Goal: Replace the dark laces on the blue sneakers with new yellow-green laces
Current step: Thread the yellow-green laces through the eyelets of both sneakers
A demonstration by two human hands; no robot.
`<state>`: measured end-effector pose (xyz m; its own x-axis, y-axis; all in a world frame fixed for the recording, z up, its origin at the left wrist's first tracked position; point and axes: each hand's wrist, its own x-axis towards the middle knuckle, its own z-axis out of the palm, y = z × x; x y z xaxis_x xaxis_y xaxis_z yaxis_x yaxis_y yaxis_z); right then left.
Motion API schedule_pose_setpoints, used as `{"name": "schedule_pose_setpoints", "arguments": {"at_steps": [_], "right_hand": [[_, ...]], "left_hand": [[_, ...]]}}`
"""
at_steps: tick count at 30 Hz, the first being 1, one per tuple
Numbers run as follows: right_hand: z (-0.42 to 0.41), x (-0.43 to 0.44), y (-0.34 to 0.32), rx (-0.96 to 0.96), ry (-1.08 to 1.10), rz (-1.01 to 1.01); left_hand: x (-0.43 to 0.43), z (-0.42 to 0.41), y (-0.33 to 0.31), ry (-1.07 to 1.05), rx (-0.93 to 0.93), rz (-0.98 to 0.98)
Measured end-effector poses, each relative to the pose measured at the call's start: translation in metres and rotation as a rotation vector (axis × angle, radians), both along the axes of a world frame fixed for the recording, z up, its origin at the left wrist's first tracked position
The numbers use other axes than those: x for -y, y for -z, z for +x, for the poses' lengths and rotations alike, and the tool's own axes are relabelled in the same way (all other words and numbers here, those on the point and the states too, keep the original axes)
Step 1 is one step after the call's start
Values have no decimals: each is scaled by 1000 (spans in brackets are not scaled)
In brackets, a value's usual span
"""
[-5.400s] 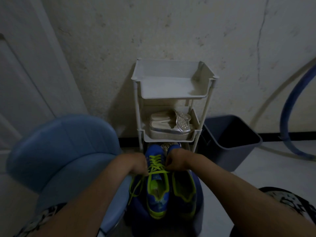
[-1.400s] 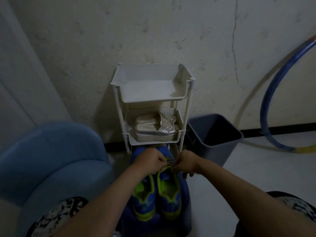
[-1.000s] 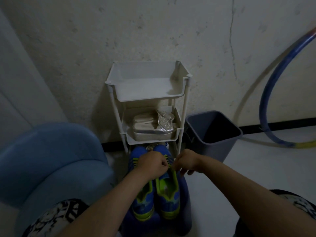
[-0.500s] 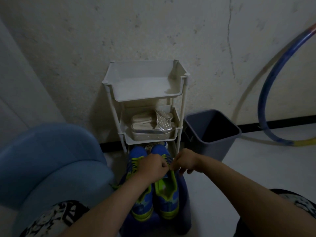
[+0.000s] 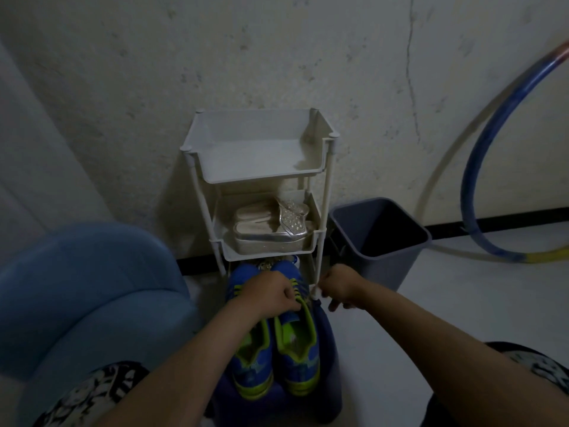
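Blue sneakers (image 5: 300, 362) sit side by side on a dark blue stool (image 5: 329, 380), toes toward 12 o'clock. The nearer left hand (image 5: 271, 292) pinches the right shoe's yellow-green lace (image 5: 296, 288). At 3 o'clock the right hand (image 5: 338, 288) is clenched; I cannot tell on what.

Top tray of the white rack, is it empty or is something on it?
Empty. The top tray shows only its bare pale floor; the silver sandals sit in the tray below.

Cracked wall (image 5: 277, 57), white rack (image 5: 261, 177) with 2 trays, grey bin (image 5: 381, 268), perhaps a hoop (image 5: 467, 192).
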<state>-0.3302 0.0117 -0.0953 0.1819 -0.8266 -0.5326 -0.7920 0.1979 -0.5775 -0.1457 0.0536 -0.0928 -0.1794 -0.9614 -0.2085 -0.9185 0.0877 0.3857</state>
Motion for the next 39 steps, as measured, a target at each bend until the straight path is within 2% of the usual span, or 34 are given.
{"name": "schedule_pose_setpoints", "arguments": {"at_steps": [3, 7, 12, 14, 19, 22, 26, 31, 33, 36, 39], "right_hand": [[-4, 6, -4, 48, 111, -143], [4, -1, -8, 367, 285, -75], [10, 0, -17, 632, 507, -89], [9, 3, -19, 670, 607, -74], [8, 4, -23, 644, 504, -9], [12, 3, -25, 632, 390, -38], [9, 5, -21, 691, 392, -38], [2, 6, -22, 880, 434, 15], [1, 8, -23, 806, 375, -30], [3, 10, -17, 294, 104, -268], [11, 4, -10, -110, -249, -269]], "left_hand": [[4, 7, -4, 46, -42, 80], [7, 8, -10, 69, -37, 114], [8, 10, -23, 63, -65, 200], [9, 10, -28, 66, -98, 195], [9, 1, -16, 54, -35, 12], [4, -12, 3, 48, -11, 104], [3, -17, 12, 62, 97, 157], [8, -5, 4, 77, 113, 254], [9, -2, 2, 77, 120, 271], [8, -4, 5, 81, 160, 269], [0, -11, 14, 49, 119, 239]]}}
